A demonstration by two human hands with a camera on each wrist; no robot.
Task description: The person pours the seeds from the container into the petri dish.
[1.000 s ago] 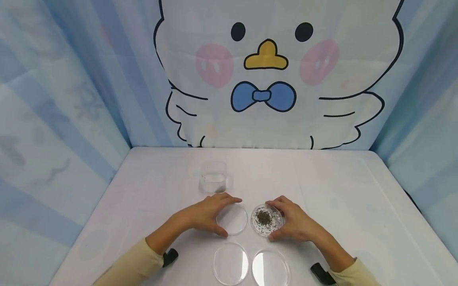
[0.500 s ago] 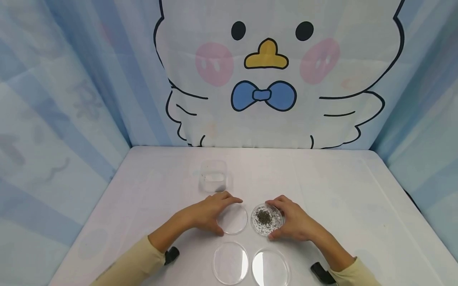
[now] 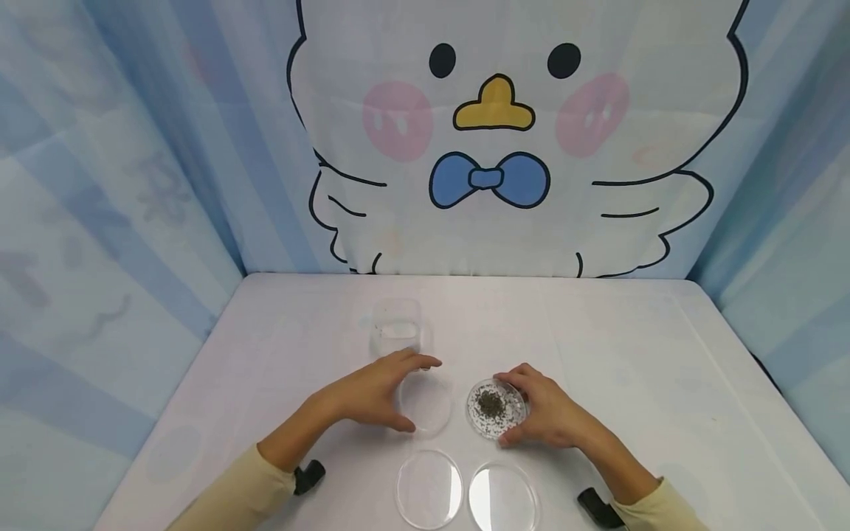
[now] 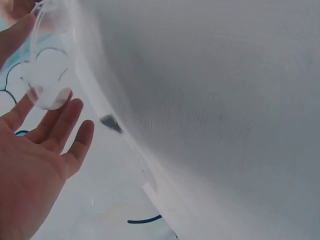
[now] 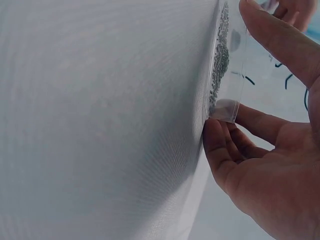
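My left hand (image 3: 380, 391) holds a clear round petri dish (image 3: 426, 404) by its rim, thumb at the near side and fingers at the far side. In the left wrist view, this see-through dish (image 4: 47, 75) is tilted and shows a gap from the white tabletop. To its right, my right hand (image 3: 546, 407) grips a second petri dish (image 3: 479, 428), which has small dark grains heaped at its middle and scattered around. Seen from the right wrist, the grains (image 5: 220, 65) lie along the dish's bottom, close against the table, with the fingers curled at its side.
Two clear round dish pieces (image 3: 429, 490) lie side by side nearer the person, the right one (image 3: 502, 501) cut off by the frame. A clear square container (image 3: 396, 313) stands behind my left hand. Patterned cloth (image 3: 491, 236) hangs behind the table (image 3: 631, 354).
My left hand has moved slightly left and away from the person, carrying its dish, so the gap between the two held dishes is wider. My right hand stays in place.
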